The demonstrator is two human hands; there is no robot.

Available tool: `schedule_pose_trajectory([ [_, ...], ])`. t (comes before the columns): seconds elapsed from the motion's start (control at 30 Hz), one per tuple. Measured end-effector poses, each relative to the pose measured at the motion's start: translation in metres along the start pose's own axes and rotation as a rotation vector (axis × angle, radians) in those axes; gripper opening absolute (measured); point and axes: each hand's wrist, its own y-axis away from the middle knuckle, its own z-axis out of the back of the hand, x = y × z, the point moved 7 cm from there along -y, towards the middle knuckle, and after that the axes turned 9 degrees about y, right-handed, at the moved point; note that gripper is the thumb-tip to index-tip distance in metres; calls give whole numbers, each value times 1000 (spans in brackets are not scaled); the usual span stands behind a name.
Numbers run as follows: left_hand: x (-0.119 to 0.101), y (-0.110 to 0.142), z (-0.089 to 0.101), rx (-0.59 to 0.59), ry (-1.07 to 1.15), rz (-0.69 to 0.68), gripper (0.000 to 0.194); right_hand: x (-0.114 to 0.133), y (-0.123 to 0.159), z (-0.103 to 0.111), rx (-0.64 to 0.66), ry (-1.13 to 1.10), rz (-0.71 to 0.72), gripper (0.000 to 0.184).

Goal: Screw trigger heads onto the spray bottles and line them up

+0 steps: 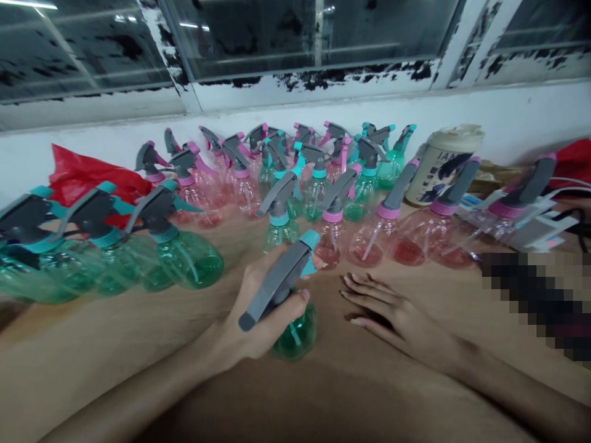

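My left hand (258, 311) is wrapped round the neck of a green spray bottle (295, 335) with a grey trigger head and teal nozzle, standing on the brown table (138, 344). My right hand (383, 307) lies flat on the table just to the right of it, fingers stretched out, holding nothing. Behind both hands stand several spray bottles: green ones with teal collars (184, 255) at the left, pink ones (369, 243) at the middle and right.
A red plastic bag (83, 172) lies at the back left. A cream cup with dark print (443, 163) stands at the back right, beside a white device with cables (540, 227). A white wall and windows rise behind the table.
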Motion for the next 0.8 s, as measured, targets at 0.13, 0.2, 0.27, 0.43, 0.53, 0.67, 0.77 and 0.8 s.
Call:
schedule_pose_trajectory([
  [0.13, 2, 2, -1, 1, 37, 10, 10, 1, 0, 0, 13, 26, -3, 43],
  [0.2, 3, 3, -1, 0, 44, 17, 11, 1, 0, 0, 16, 36, -4, 42],
  [0.27, 2, 3, 0, -6, 23, 6, 10, 1, 0, 0, 17, 39, 0, 42],
  [0.43, -2, 2, 3, -37, -37, -28, 5, 0, 0, -1, 11, 25, 4, 42],
  [0.53, -2, 2, 3, -51, -42, -22, 6, 0, 0, -1, 8, 4, 3, 42],
  [0.67, 0, 2, 0, -48, -42, -9, 5, 1, -1, 2, -5, -26, -10, 42],
  [0.77, 0, 3, 0, -60, -50, -9, 10, 2, -1, 3, 1, -26, -6, 41],
  [0.8, 1, 4, -1, -63, -49, -6, 11, 2, 0, 2, 9, -19, -4, 41],
])
